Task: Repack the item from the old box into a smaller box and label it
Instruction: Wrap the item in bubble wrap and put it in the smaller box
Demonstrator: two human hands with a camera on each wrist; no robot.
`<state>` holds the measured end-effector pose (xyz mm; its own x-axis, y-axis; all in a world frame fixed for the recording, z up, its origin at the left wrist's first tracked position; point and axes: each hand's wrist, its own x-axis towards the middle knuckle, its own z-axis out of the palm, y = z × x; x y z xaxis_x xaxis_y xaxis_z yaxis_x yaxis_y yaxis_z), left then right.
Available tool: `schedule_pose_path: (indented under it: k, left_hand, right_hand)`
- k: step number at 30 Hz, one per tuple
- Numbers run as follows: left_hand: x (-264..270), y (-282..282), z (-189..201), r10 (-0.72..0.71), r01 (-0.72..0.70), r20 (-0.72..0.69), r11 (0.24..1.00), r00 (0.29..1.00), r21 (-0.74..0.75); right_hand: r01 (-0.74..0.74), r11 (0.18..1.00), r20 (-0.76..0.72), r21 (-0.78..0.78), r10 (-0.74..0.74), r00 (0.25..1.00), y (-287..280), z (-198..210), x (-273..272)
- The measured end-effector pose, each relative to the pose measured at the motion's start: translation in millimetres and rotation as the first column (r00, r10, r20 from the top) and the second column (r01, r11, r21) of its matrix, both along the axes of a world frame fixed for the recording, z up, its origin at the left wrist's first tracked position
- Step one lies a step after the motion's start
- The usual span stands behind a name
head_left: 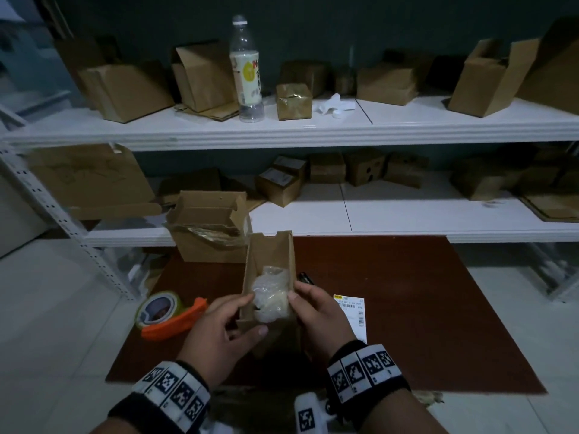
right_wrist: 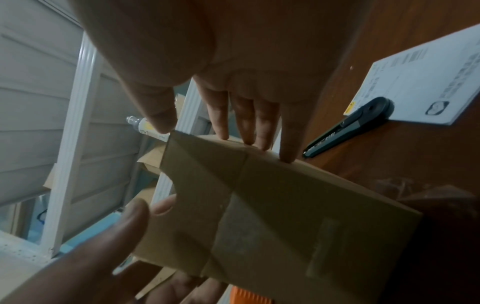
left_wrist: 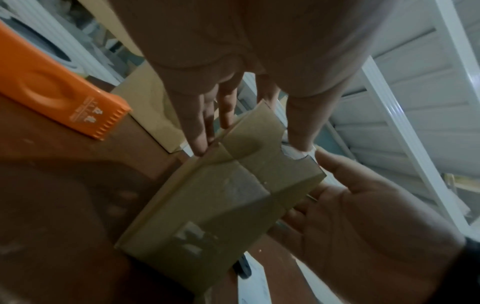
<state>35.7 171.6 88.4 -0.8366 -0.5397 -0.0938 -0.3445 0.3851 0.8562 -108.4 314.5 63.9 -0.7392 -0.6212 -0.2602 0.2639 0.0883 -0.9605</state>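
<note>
A small open brown box [head_left: 269, 255] is held over the brown board [head_left: 407, 308], with a bubble-wrapped item [head_left: 271, 297] inside it. My left hand [head_left: 255, 314] pinches the box's left wall and near flap. My right hand [head_left: 300, 305] grips the right wall, thumb inside. From the left wrist, my left hand [left_wrist: 249, 142] spans a flap of the box [left_wrist: 221, 195]. From the right wrist, my right hand [right_wrist: 207, 133] holds the box [right_wrist: 272, 205] by its edge. The old, larger box [head_left: 203, 249] stands open behind. A white shipping label [head_left: 352, 311] [right_wrist: 415, 82] lies to the right.
An orange tape dispenser [head_left: 166, 314] [left_wrist: 59, 98] lies left of the box. A black utility knife [head_left: 305, 278] [right_wrist: 348, 127] lies beside the label. White shelves [head_left: 313, 130] behind carry several cardboard boxes and a plastic bottle [head_left: 247, 70]. The floor around the board is white tile.
</note>
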Motion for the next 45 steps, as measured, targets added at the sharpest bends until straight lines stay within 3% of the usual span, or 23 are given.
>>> schedule_pose_path:
  k: [4, 15, 19, 21, 23, 27, 30, 34, 45]
  left_hand:
    - [0.4, 0.9, 0.0, 0.015, -0.015, -0.007, 0.999, 1.0, -0.044]
    - [-3.4, 4.5, 10.2, 0.06, -0.055, -0.02, 0.981, 0.998, 0.187]
    - [-2.5, 7.6, 13.1, 0.055, -0.049, -0.038, 0.988, 0.998, 0.149]
    - [-0.4, 7.2, 13.7, 0.055, -0.038, -0.081, 0.979, 0.995, 0.2]
    - [2.5, 6.4, 14.1, 0.074, -0.041, -0.124, 0.969, 0.99, 0.245]
    - [8.5, 1.3, 8.6, 0.1, -0.069, -0.17, 0.981, 0.98, 0.182]
    - [9.4, 0.8, 8.6, 0.047, -0.024, -0.132, 0.985, 0.99, 0.173]
    - [-1.0, 2.8, 8.0, 0.113, -0.067, -0.107, 0.93, 0.988, 0.363]
    - [-21.2, 9.0, 16.3, 0.188, -0.163, -0.051, 0.937, 0.981, 0.308]
  right_hand:
    - [-0.039, 0.999, -0.049, 0.017, 0.04, 0.998, 6.1, 3.7, -2.9]
    - [-0.01, 0.995, -0.147, 0.099, 0.025, 0.989, 5.0, -5.6, -3.0]
    - [0.017, 0.996, -0.108, 0.092, -0.007, 0.994, 5.2, -5.0, -2.0]
    - [0.028, 0.995, -0.085, 0.098, -0.02, 0.996, 7.0, -1.2, -1.6]
    - [0.077, 0.99, -0.116, 0.116, -0.063, 0.991, 10.6, 3.5, -2.7]
    - [0.168, 0.983, -0.182, 0.07, -0.153, 0.971, 19.5, 8.8, 0.4]
    - [0.035, 0.994, -0.198, 0.103, -0.014, 0.98, 21.4, 8.7, 14.5]
    - [-0.055, 0.982, -0.257, 0.182, 0.102, 0.961, 13.9, -7.5, 26.9]
    - [-0.048, 0.975, -0.263, 0.219, 0.106, 0.959, 12.5, -3.3, 14.3]
